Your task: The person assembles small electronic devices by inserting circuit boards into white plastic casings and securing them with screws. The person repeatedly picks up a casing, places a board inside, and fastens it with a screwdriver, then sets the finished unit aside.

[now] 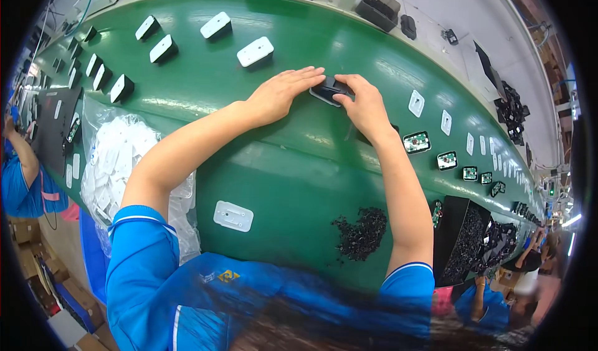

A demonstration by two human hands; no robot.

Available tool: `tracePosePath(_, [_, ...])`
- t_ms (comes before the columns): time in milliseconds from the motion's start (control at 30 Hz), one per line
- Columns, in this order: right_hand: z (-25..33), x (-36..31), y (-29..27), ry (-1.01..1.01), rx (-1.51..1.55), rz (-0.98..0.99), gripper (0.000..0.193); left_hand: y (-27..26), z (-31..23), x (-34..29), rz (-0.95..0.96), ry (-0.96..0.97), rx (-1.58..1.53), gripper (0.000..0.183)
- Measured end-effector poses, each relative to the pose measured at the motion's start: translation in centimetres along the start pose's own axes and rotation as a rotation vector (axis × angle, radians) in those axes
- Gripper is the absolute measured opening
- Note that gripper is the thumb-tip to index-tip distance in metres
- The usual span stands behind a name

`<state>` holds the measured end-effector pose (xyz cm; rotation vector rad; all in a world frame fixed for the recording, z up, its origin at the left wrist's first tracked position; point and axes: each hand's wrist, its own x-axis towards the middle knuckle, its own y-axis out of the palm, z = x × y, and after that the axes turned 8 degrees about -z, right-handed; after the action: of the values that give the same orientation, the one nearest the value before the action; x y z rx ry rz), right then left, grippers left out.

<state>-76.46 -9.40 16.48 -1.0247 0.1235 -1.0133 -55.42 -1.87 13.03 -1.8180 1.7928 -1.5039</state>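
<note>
A small black plastic housing point(325, 90) with a pale rim along its lower edge lies on the green work surface between my hands. My right hand point(366, 107) grips it, thumb at the near side and fingers at the far side. With fingers stretched out together, my left hand point(280, 94) rests its fingertips against the housing's left end. Just beyond my left hand sits a black housing with a white plate on top point(255, 52). A loose white plate point(233, 216) lies nearer to me, and a pile of small black parts point(361, 232) is by my right forearm.
A clear bag of white plates point(118, 164) stands left of my left arm. Several white-topped housings point(163, 49) are spread farther left. On the right are open housings with green circuit boards point(417, 142), white plates point(416, 104) and a black bin of small parts point(458, 239).
</note>
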Motion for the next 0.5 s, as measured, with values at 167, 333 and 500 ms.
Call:
tracePosePath(167, [0.1, 0.7, 0.4, -0.036, -0.041, 0.047, 0.034, 0.1, 0.6, -0.4, 0.047, -0.01, 0.022, 0.061])
tracePosePath(333, [0.3, 0.7, 0.6, -0.035, -0.043, 0.065, 0.033, 0.0, 0.8, -0.6, 0.038, 0.01, 0.068, 0.062])
tracePosePath(500, [0.1, -0.3, 1.6, -0.174, -0.164, -0.019, 0.032, -0.2, 0.3, -1.0, 0.091, 0.013, 0.094, 0.067])
